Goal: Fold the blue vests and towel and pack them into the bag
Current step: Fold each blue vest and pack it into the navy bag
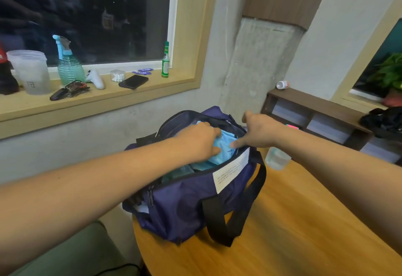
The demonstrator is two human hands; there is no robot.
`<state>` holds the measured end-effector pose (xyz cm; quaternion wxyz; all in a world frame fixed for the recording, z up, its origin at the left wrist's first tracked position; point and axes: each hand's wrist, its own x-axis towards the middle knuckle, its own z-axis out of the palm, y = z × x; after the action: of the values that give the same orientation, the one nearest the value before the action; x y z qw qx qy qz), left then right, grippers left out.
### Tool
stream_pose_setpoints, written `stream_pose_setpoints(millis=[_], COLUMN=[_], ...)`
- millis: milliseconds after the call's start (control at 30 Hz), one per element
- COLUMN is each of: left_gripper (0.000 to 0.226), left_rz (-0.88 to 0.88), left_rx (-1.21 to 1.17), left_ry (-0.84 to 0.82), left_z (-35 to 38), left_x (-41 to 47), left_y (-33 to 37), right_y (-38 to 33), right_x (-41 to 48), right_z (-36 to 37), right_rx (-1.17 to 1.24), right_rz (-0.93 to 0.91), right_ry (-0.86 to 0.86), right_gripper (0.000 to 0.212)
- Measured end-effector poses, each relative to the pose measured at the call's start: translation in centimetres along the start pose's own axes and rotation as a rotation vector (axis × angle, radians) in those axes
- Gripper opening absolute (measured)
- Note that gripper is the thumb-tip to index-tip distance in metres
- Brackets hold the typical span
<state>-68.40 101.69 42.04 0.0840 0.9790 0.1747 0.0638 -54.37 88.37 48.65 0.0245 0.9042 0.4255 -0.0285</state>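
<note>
On the near wooden counter point(304, 232), a navy bag point(185, 206), unzipped and gaping, black strap point(217, 221) draped down the front, white label point(230, 172) just under the rim. Inside the opening, bunched blue cloth point(224, 152) atop darker folded things; vest or towel, impossible to tell. Left hand point(200, 140) sunk into the opening, fingers curled round the blue cloth, grasping it. Right hand point(258, 132) at the bag's far right rim, released, thumb raised, forefinger straight and touching the edge of the blue cloth. Just behind the bag, a clear plastic cup point(277, 158) on the counter. Farther right, a brown shelf point(315, 119) against the wall. Farthest left, along the window sill point(108, 101), a spray bottle point(68, 64), a frosted tub point(32, 73), a green bottle point(165, 60) and a dark flat device point(133, 81).
</note>
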Motion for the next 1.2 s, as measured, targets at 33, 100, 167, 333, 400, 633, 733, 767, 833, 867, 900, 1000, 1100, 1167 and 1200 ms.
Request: stream_pose_setpoints(millis=[33,100,167,333,400,633,733,767,833,867,900,1000,1100,1167,1200], left_gripper=[0.057,0.06,0.064,0.069,0.073,0.083,0.085,0.086,0.083,0.08,0.076,0.07,0.065,0.066,0.067], left_rz=[-0.002,-0.023,-0.047,-0.074,-0.083,-0.16,-0.178,-0.184,-0.185,-0.176,-0.153,-0.022,0.114,0.129,0.116], left_rx=[-0.013,-0.044,-0.072,0.041,0.123,0.247,0.221,0.224,0.286,0.341,0.406,0.515,0.362,0.27,0.248], left_ry=[-0.016,-0.066,-0.114,-0.218,-0.239,-0.248,-0.235,-0.241,-0.249,-0.238,-0.211,-0.124,-0.255,-0.348,-0.362], left_z=[0.4,1.2,2.0,3.4,3.5,4.9,5.2,5.0,4.2,3.7,3.2,2.9,3.4,3.6,3.6], left_x=[0.2,0.6,1.2,3.1,3.8,5.9,6.4,6.4,6.1,5.8,5.5,4.6,4.5,4.5,4.6], left_y=[0.5,1.2,1.7,2.6,2.5,2.5,2.6,2.8,3.5,3.8,3.9,3.6,2.5,2.0,2.0], right_y=[0.2,0.4,0.5,0.4,0.5,1.3,1.6,1.7,1.9,2.0,2.0,2.1,2.2,2.1,2.1], right_x=[-0.2,-0.6,-0.6,-1.2,-1.5,-2.9,-3.3,-3.4,-3.4,-3.4,-3.4,-3.4,-3.3,-3.3,-3.3], right_z=[-0.2,-0.4,-0.3,0.3,0.4,0.6,0.7,0.8,0.9,0.9,0.9,1.0,1.1,1.1,1.1], right_rx=[0.022,0.06,0.063,0.048,0.039,0.099,0.106,0.109,0.121,0.128,0.137,0.149,0.153,0.145,0.144], right_rz=[0.024,0.044,0.035,-0.012,-0.031,-0.039,-0.056,-0.057,-0.055,-0.053,-0.051,-0.048,-0.051,-0.051,-0.053], right_ry=[-0.054,-0.098,-0.06,0.097,0.12,0.11,0.126,0.129,0.129,0.129,0.129,0.129,0.136,0.141,0.14], right_gripper=[0.084,0.061,0.025,0.004,0.005,0.01,0.01,0.01,0.01,0.011,0.011,0.012,0.012,0.012,0.012])
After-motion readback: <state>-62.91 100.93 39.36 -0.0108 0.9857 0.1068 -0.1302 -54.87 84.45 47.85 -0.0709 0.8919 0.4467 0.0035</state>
